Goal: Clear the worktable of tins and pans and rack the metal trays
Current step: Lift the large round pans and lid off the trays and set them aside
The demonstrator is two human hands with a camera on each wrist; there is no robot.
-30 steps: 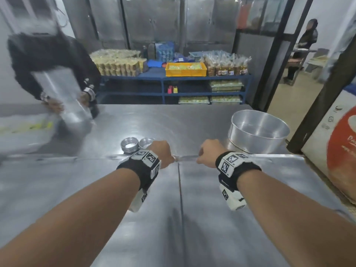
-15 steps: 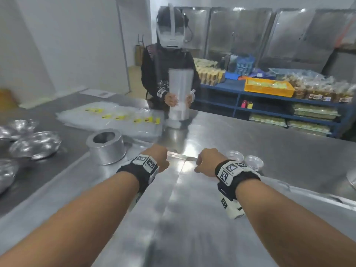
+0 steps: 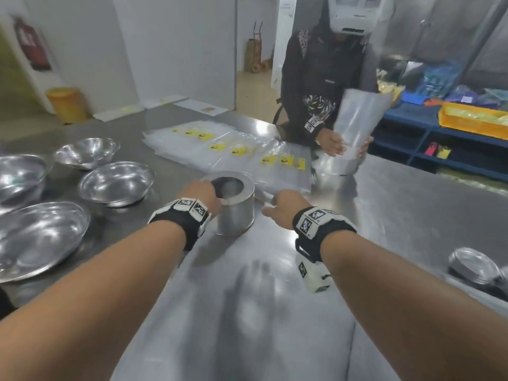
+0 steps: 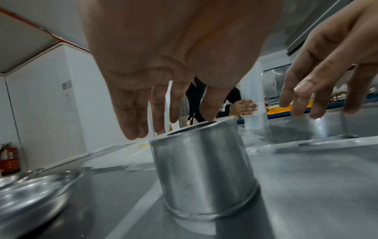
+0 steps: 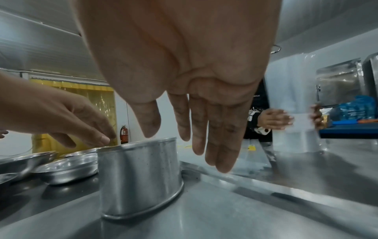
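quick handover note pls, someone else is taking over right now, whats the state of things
Left hand: open, fingers at the rim of the round tin, no grip yet.
Right hand: open, beside the tin, apart from it.
Tin stands on the worktable. Steel bowls sit on its left, small stacked tins on its right.
Done: nothing visibly cleared.
Left: lift the tin away, clear the rest, rack the trays; no rack in view.

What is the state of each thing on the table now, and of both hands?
Round tin: upright, open side up, standing on the worktable, not lifted.
Left hand: fingers straight, above the tin's rim; contact cannot be told.
Right hand: fingers straight, beside the tin, apart from it.
Metal bowls: open side up, resting left of the tin.
Small tins: stacked at the right edge.
Plastic bags: lying flat behind the tin.
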